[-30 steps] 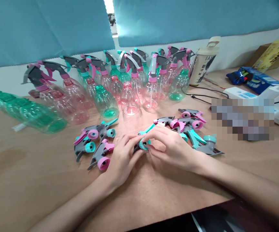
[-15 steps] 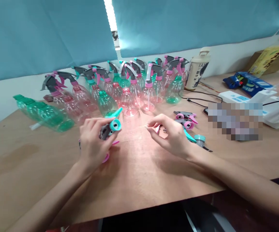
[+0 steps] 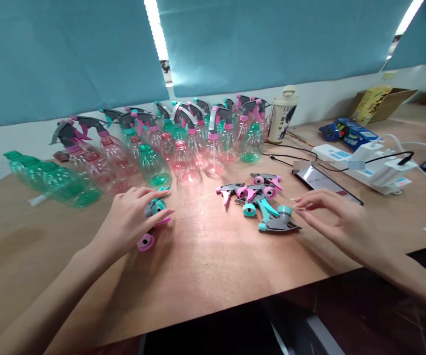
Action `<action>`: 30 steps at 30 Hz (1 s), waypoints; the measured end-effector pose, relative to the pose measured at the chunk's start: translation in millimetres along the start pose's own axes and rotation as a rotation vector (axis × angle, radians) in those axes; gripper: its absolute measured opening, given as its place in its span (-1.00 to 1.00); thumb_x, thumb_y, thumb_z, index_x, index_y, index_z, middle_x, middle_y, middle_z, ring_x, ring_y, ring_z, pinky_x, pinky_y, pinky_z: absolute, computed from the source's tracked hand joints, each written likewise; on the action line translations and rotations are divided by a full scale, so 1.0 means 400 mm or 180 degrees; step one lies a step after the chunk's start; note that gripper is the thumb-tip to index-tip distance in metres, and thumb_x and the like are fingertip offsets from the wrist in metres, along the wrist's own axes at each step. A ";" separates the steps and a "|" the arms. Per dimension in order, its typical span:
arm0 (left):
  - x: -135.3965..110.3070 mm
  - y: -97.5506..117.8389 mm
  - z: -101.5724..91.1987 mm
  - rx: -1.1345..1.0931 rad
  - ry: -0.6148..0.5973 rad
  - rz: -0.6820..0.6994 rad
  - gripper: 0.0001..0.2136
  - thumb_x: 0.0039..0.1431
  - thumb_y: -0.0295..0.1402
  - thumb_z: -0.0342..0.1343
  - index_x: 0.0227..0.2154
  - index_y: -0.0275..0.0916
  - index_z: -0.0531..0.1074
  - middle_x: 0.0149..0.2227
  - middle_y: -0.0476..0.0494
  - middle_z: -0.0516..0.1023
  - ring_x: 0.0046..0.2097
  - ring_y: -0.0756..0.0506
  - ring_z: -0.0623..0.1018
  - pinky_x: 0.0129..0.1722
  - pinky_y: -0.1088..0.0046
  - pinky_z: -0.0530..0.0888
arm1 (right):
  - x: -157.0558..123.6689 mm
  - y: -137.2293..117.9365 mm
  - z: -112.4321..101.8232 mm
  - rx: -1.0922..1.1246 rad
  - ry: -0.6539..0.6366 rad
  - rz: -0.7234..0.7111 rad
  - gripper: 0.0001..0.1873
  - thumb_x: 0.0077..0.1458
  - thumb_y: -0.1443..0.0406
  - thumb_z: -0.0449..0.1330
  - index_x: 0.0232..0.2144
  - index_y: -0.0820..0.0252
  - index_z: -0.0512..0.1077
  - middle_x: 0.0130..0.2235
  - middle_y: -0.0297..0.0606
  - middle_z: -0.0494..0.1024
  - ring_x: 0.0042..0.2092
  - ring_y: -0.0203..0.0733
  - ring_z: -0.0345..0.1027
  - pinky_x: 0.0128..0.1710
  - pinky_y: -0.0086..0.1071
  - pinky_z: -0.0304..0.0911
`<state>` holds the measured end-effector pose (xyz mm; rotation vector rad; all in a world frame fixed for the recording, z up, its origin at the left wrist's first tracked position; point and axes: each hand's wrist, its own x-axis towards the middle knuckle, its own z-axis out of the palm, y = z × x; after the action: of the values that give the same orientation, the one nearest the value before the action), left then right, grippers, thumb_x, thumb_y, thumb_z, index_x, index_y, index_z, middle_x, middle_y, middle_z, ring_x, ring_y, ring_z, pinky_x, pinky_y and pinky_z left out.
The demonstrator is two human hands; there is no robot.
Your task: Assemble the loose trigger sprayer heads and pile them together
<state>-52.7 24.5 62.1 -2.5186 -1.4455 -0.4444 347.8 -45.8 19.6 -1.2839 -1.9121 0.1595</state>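
My left hand (image 3: 129, 222) rests on a small heap of spray triggers at the left, fingers curled round a grey trigger head with a teal collar (image 3: 154, 207). A pink collar (image 3: 145, 242) sticks out beneath the hand. My right hand (image 3: 336, 222) hovers over the table at the right, fingers stretched out and apart, holding nothing. It lies just right of a second heap of grey, pink and teal trigger heads (image 3: 259, 199). The nearest of these is a grey and teal one (image 3: 277, 223).
Several pink and green spray bottles (image 3: 183, 143) stand at the back, some lying at the left (image 3: 55, 180). A lidded cup (image 3: 282, 116), a phone (image 3: 321, 181), a power strip with cables (image 3: 368, 165), a blue packet (image 3: 347, 133) and cardboard boxes (image 3: 380, 101) occupy the right side.
My left hand carried the teal-collared trigger head left and set it down on the left heap. My right hand let go, moved right past the other heap and opened.
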 end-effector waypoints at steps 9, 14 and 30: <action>0.206 0.231 0.116 -0.0642 -0.0541 0.1148 -0.78 0.29 -0.47 -0.04 -0.08 -0.28 0.45 -0.12 -0.21 0.53 -0.07 -0.13 0.47 -0.11 0.34 0.41 | -0.018 -0.020 0.014 -0.0194 -0.0454 -0.0171 -0.78 0.19 0.21 0.15 -0.12 0.12 0.40 -0.06 -0.09 0.49 -0.02 0.00 0.42 -0.02 -0.07 0.36; 0.293 0.273 0.176 -0.0522 -0.0692 0.1417 -0.68 0.19 -0.60 -0.02 -0.04 -0.27 0.45 -0.14 -0.18 0.55 -0.06 -0.17 0.44 -0.11 0.33 0.38 | 0.034 -0.016 0.055 -0.0578 -0.0836 -0.0213 -0.44 0.10 0.07 0.23 0.09 0.18 0.31 0.15 0.00 0.34 0.22 0.11 0.18 0.17 0.02 0.18; 0.231 0.175 0.142 -0.0639 -0.0618 0.0496 -0.83 0.10 -0.37 0.16 -0.25 -0.29 0.53 -0.28 -0.18 0.56 -0.17 -0.20 0.47 -0.23 0.34 0.38 | 0.135 -0.001 0.153 -0.1302 -0.1250 -0.0105 -0.37 0.27 -0.03 -0.10 0.15 0.29 0.28 0.20 0.09 0.31 0.24 0.17 0.13 0.21 0.14 -0.08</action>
<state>60.8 82.1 40.3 -2.8799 -1.3109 -0.3410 297.6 17.9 8.7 -1.5756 -2.3877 -0.0009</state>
